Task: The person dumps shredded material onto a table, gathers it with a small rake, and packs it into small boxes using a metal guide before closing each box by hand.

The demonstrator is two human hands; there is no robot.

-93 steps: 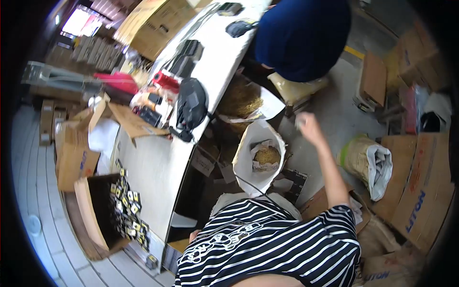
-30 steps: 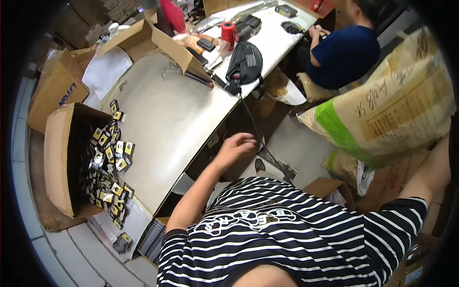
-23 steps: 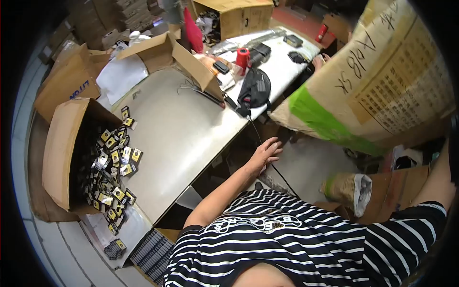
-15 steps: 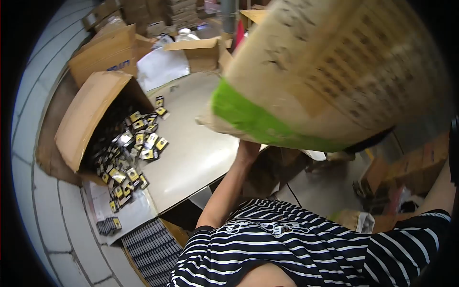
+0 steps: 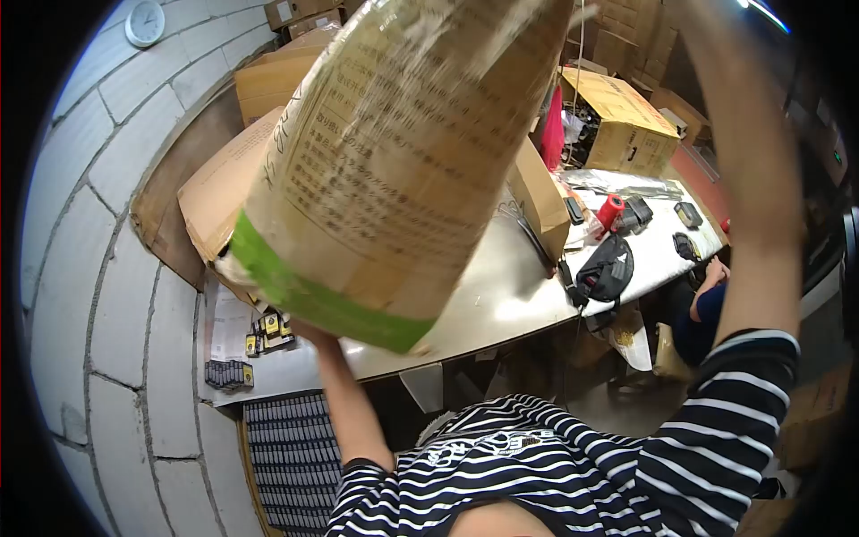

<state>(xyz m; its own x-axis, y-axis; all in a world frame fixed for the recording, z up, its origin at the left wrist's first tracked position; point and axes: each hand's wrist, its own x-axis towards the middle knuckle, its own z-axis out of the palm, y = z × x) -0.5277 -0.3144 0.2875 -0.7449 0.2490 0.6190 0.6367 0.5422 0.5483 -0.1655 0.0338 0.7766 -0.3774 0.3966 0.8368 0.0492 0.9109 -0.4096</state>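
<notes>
Mostly hidden left hand point(image 5: 313, 334) under sack point(image 5: 385, 170); right hand cut off

A workshop of the packing or assembly sort, by the look of it: a long pale worktable point(image 5: 506, 291), small black-and-yellow boxes point(image 5: 271, 326) heaped at its left end, a tray of closely ranked pieces point(image 5: 291, 456) below that end, stacked cartons point(image 5: 626, 22) beyond it, a big printed sack point(image 5: 385, 179) above it, a co-worker point(image 5: 711, 309) at its right end, and left of it a plain block wall point(image 5: 67, 233) with a clock point(image 5: 144, 23)
</notes>
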